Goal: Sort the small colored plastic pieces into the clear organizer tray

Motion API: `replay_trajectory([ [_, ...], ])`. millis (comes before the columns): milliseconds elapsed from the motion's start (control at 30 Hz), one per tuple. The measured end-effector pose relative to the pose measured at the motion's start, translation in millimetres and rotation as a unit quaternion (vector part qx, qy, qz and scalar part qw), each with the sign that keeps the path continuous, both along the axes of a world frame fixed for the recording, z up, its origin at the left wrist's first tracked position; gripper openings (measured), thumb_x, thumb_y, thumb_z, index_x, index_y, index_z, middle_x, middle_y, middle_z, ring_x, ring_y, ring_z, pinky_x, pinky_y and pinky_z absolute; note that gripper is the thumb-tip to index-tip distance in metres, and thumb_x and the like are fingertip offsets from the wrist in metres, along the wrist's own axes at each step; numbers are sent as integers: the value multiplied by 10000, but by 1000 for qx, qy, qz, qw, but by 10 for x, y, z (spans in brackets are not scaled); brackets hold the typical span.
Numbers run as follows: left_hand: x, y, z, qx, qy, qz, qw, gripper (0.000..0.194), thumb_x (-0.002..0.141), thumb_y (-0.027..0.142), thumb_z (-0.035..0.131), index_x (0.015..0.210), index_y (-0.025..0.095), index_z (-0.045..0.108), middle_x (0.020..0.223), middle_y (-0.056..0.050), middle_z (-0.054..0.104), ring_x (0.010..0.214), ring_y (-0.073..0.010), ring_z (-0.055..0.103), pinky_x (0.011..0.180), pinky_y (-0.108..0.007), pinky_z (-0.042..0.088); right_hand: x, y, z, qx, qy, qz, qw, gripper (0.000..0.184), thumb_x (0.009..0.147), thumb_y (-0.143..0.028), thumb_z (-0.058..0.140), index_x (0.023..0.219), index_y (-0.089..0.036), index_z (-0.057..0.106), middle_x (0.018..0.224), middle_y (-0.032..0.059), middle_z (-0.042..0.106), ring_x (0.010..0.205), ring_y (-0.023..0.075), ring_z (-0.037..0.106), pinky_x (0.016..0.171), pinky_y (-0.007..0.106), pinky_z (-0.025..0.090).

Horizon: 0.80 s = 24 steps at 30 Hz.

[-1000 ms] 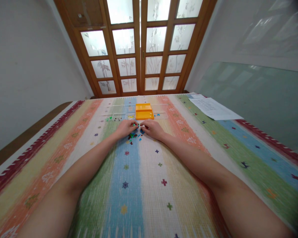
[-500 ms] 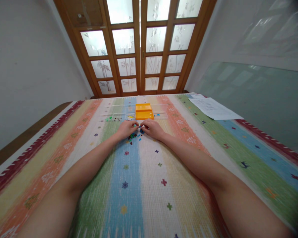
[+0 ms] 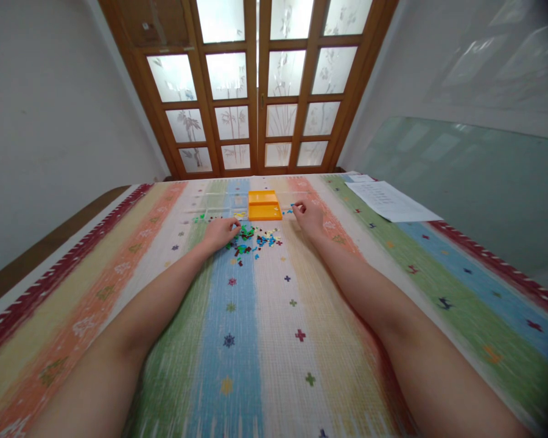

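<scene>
A heap of small green, blue, dark red and pale yellow plastic pieces [image 3: 246, 240] lies on the striped tablecloth. My left hand [image 3: 221, 233] rests at the heap's left edge, thumb and fingers closed together; anything between them is too small to make out. Off to the right, my right hand [image 3: 309, 218] is over the near part of a clear tray, with a small blue piece [image 3: 293, 205] pinched at its fingertips. Under those fingertips a few blue pieces [image 3: 288, 212] lie in the tray. An orange open box [image 3: 265, 210] stands between the hands, just beyond the heap.
Left of the orange box, a clear compartment tray [image 3: 219, 202] holds green pieces [image 3: 202, 216], dark red ones and yellow ones [image 3: 240, 215]. Printed paper sheets [image 3: 393, 202] lie at the table's right side. Glazed wooden doors [image 3: 259, 103] stand behind the table.
My hands were together over the heap and have parted. The right hand moved right and away from me to the clear tray; the left drew slightly left, uncovering the heap.
</scene>
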<state>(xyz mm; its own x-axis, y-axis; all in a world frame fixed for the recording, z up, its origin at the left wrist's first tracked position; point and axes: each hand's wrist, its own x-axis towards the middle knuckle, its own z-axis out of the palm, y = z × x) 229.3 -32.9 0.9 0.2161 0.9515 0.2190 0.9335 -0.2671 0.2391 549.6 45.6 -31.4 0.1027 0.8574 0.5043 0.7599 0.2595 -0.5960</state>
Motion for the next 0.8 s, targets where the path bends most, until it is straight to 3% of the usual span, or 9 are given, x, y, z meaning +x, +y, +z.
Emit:
replay_trajectory([
  [133,-31,11,-7,-7,2,7,1000,282,965,419,555,1059,264,771,848,-37,751,844,-224,672,757,-289,419,59,34,-24,-32,-2,-58,998,284,975,-410,582,1027,-193,758,859,78,725,756,216,611,662,307,349],
  [233,-41,16,-13,-7,5,5,1000,296,968,426,549,1065,262,775,860,-44,756,854,-231,676,763,-295,425,34,12,-16,-41,-12,-55,998,295,983,-401,569,1048,-187,761,882,94,734,781,228,624,677,311,366],
  [367,-38,21,-19,-9,14,10,1000,299,974,426,546,1077,263,775,888,-47,767,874,-231,682,761,-292,432,-49,-50,-1,-42,-40,4,998,293,980,-379,566,1072,-185,766,870,85,730,760,216,614,673,302,374],
  [600,-38,16,-15,-14,11,8,1000,290,967,421,562,1066,260,781,884,-49,765,872,-233,680,782,-294,436,-173,-145,-54,-36,-124,195,972,249,955,-309,587,1078,-201,775,842,38,726,723,170,584,675,269,360],
  [800,-44,9,-14,-13,23,2,1000,313,973,438,541,1074,263,779,902,-50,766,872,-228,676,769,-290,434,-185,-177,-62,-49,-170,214,961,216,931,-261,612,1057,-202,777,903,48,744,769,175,603,691,264,370],
])
